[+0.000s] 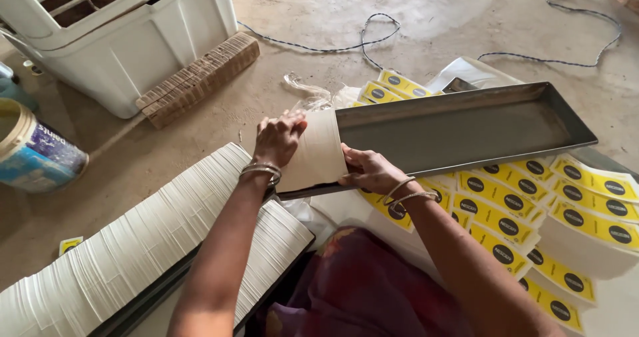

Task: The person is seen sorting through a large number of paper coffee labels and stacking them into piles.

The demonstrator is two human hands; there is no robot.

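both hands are on a small stack of white paper blanks (318, 156) that stands on edge at the near left end of a long grey metal tray (466, 127). the left hand (278, 137) lies over the stack's left face with its fingers curled on the top edge; the right hand (370, 170) presses from the right and low, thumb against the paper. so both hands are clamped on the stack, squeezing it between them. the rest of the tray, running to the far right, holds nothing.

the step in hand looks like seating this bundle against the tray's end wall. as a judgement, the next move calls for keeping the sheets squared and pressed together while they settle, since a loosened grip would let the thin blanks fan out or topple into the tray.

to the near left a second tray carries a long row of the same white blanks (160, 237), packed on edge. yellow printed blanks with dark round marks (532, 210) lie spread on the floor to the right, partly under the tray. far left stands a white air cooler (126, 37) with a brown corrugated pad (200, 77) leaning at its base, and a paint bucket (33, 150) lies at the left edge. a thin cord (373, 34) loops across the far floor.
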